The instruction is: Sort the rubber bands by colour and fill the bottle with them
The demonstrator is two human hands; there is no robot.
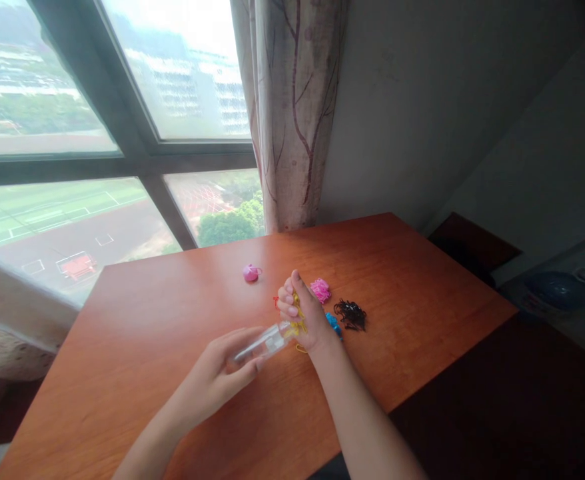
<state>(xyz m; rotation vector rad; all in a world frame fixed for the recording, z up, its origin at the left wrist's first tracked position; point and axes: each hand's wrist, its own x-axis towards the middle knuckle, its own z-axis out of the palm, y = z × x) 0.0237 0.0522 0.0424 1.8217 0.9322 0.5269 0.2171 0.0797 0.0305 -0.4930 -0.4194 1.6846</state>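
My left hand (222, 365) is closed around a clear plastic bottle (265, 342), tilted so that its mouth points up and to the right. At that mouth, my right hand (305, 310) has its fingers curled around a bunch of yellow rubber bands (297, 325), some of them touching the bottle's opening. A loose yellow band (301, 348) lies on the table below. Close by are a pink pile of bands (320, 289), a blue pile (333, 325) partly hidden by my right hand, and a black pile (351, 314). Something red (275, 303) shows behind my fingers.
A round pink lid with a loop (250, 272) sits farther back on the wooden table (172, 300). Behind the table are a window (192, 80) and a patterned curtain (297, 120). A large blue water bottle (552, 291) stands at the far right.
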